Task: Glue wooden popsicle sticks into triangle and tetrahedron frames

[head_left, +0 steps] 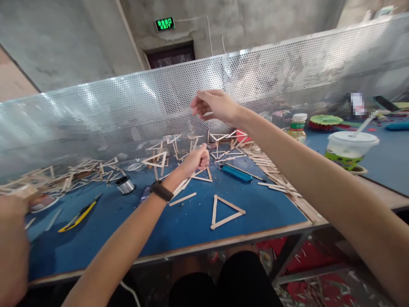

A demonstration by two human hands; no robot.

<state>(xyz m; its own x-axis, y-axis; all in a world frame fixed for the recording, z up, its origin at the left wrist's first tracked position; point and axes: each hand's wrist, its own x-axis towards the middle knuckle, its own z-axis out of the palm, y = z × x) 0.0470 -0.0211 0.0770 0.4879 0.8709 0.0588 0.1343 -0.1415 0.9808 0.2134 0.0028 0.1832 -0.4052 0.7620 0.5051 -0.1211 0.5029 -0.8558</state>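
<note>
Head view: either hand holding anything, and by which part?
Right hand, loosely curled: nothing visible held. Left hand, curled closed: can't tell whether anything is inside.

the loose triangle (pixel 214 212) is of flat wooden sticks, bare and matt, smooth along their faces. the tabletop (pixel 185 232) looks smooth with a dull sheen. behind it, the perforated screen (pixel 150 100) is glossy metal, bright with reflections, while the wall (pixel 83 38) is rough, matt concrete. the spool (pixel 125 185) has a shiny metallic winding. the cutter (pixel 79 216) and the glue gun-like tool (pixel 237 173) show smooth plastic bodies. the cup (pixel 347 150) is translucent, slightly glossy plastic; the wristband (pixel 162 191) looks matt; the shorts (pixel 246 275) are matt cloth.
</note>
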